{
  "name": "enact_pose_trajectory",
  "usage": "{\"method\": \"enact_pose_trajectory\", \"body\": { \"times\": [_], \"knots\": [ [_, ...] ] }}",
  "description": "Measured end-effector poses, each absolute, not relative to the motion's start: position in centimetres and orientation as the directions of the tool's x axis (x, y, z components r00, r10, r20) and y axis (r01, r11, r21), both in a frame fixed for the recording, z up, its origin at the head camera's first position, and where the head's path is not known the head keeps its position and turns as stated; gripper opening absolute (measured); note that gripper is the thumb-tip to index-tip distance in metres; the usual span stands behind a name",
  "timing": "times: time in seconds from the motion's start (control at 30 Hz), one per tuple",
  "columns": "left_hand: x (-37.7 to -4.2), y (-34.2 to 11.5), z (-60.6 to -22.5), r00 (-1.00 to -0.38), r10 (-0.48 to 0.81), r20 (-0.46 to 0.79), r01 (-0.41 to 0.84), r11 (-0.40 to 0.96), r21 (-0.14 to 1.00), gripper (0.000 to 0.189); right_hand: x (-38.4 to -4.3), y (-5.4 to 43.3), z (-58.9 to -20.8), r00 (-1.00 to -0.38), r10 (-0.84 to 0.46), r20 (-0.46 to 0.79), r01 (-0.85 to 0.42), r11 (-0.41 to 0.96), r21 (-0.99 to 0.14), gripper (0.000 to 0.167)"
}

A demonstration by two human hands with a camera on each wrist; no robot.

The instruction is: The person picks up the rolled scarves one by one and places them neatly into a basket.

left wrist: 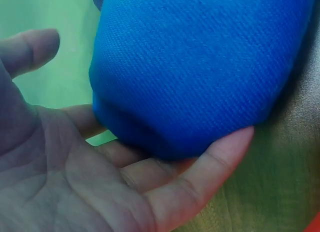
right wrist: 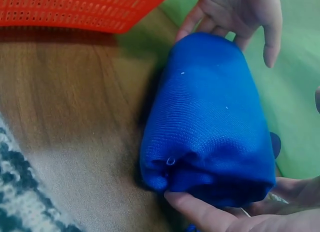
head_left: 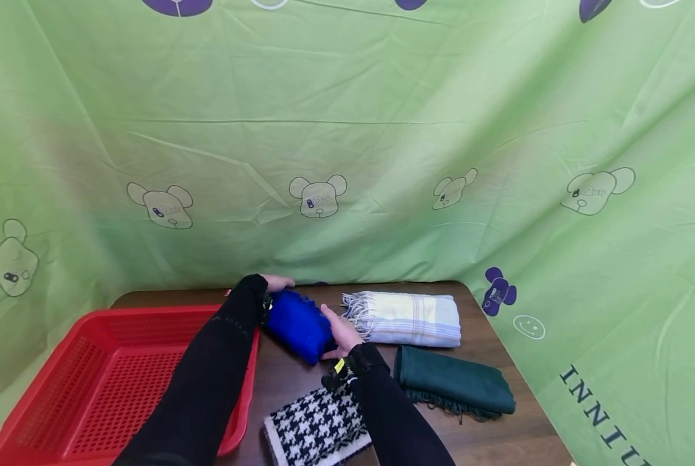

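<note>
A rolled blue scarf (head_left: 301,327) lies on the table between my two hands. At its far left end is my left hand (head_left: 279,282); in the left wrist view its fingers (left wrist: 185,189) reach along the scarf's end, with the thumb held away from the cloth. My right hand (head_left: 343,331) touches the opposite end, thumb and fingers spread to either side. Seen from the right wrist, one fingertip meets the tucked, creased end of the blue scarf (right wrist: 207,122). Part of the left hand is hidden behind the scarf and sleeve in the head view.
A red perforated plastic basket (head_left: 94,323) stands at the left. To the right lie a folded pale scarf (head_left: 414,317) with fringe and a dark green scarf (head_left: 455,378). A black-and-white houndstooth scarf (head_left: 318,424) sits in front. Green printed cloth (head_left: 382,233) hangs behind the wooden table.
</note>
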State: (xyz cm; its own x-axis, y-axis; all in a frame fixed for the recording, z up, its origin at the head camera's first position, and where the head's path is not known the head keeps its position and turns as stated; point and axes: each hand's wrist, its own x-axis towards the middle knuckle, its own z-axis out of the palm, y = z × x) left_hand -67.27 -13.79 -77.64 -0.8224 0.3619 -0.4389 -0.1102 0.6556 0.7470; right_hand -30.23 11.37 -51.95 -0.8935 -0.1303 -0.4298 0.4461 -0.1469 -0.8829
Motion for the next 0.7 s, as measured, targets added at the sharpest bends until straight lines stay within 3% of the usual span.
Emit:
{"method": "enact_pose_trajectory", "body": {
  "times": [0.17, 0.43, 0.57, 0.7],
  "knots": [
    [-60.7, -13.0, -69.3, -0.789, 0.372, -0.488, -0.066, 0.740, 0.670, 0.069, -30.1, 11.3, -52.2, -0.905, -0.085, -0.417, 0.425, -0.132, -0.896, 0.095],
    [-47.0, -10.7, -51.0, -0.821, 0.288, -0.493, 0.005, 0.867, 0.499, 0.072, -30.2, 11.6, -53.0, -0.915, -0.088, -0.394, 0.402, -0.102, -0.910, 0.090],
    [-44.3, -9.8, -47.0, -0.824, 0.271, -0.497, 0.026, 0.895, 0.444, 0.065, -30.3, 11.7, -53.1, -0.915, -0.096, -0.393, 0.402, -0.113, -0.909, 0.090],
    [-44.4, -9.5, -46.8, -0.815, 0.269, -0.513, 0.008, 0.891, 0.454, 0.061, -30.4, 11.6, -53.1, -0.915, -0.096, -0.392, 0.402, -0.123, -0.907, 0.088]
  ]
}}
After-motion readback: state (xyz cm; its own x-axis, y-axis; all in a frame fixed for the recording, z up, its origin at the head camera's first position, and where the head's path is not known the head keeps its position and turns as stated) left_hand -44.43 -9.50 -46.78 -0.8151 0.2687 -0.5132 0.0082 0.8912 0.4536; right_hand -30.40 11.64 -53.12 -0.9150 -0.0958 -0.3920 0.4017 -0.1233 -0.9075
